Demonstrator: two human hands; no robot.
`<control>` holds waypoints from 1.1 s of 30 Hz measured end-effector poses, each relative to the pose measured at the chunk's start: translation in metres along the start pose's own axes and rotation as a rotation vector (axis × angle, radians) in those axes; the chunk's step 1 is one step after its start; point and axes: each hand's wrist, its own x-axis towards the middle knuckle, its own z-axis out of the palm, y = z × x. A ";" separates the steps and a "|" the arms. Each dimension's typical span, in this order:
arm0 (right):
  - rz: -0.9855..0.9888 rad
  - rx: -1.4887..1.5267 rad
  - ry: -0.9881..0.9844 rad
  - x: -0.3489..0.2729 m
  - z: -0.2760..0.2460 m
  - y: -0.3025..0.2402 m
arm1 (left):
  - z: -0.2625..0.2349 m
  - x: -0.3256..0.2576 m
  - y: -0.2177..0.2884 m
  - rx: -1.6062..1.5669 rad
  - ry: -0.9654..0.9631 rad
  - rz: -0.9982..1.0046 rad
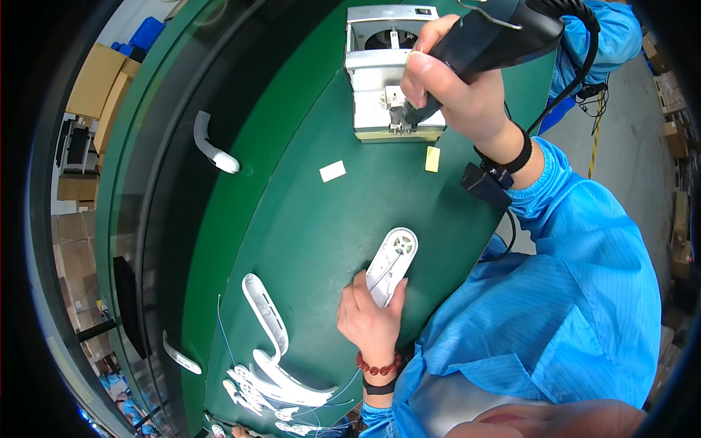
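My right hand [464, 98] is wrapped round a black electric screwdriver [496, 40] with a coiled cord. Its tip points down at the front of a pale box-shaped machine [369, 84], apparently a screw feeder; whether they touch is hard to tell. Closer to me, my left hand [371, 314] grips the lower end of a long white plastic housing [393, 259] lying on the green table. A round, spoked part sits in the housing's far end, and a thin wire runs along its inside. My fingers cover its near end.
Several white curved shells [266, 314] and small white parts with thin wires [248, 390] lie at the lower left. Other white curved pieces [215, 155] rest by the dark strip. A white slip [332, 171] and a yellow one [432, 159] lie near the machine. Another person [613, 36] is upper right.
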 end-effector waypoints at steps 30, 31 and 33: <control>0.369 0.537 -0.066 -0.036 0.042 -0.012 | 0.000 0.002 -0.003 -0.047 0.011 -0.022; 0.302 0.464 -0.225 -0.043 0.045 -0.017 | 0.000 0.002 -0.003 -0.066 0.007 -0.028; 0.329 0.519 -0.277 -0.065 0.058 -0.029 | 0.001 0.003 -0.003 -0.061 0.024 -0.018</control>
